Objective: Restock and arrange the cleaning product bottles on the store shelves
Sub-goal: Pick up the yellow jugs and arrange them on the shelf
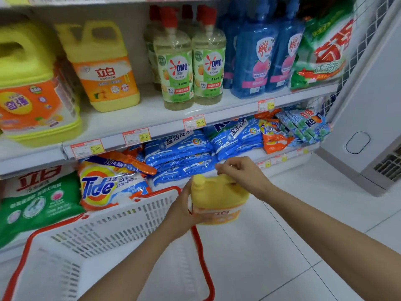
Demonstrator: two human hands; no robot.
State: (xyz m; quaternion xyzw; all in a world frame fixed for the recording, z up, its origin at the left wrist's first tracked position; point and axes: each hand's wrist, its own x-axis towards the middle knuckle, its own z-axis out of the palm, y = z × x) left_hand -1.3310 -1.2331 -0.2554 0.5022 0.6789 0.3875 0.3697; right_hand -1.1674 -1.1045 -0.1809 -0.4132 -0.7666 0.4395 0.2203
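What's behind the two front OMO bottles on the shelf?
More clear, red-capped plastic bottles stand behind the two green-labelled OMO bottles; their count is covered.

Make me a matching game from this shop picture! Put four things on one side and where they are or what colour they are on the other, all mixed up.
Things:
1. yellow bottle
2. OMO bottles
3. Tide bag
4. basket

Places or colours:
a. on the lower shelf
b. white with a red rim
c. held by the left hand and the right hand
d. on the upper shelf, beside the blue bottles

Right pairs: 1-c, 2-d, 3-a, 4-b.
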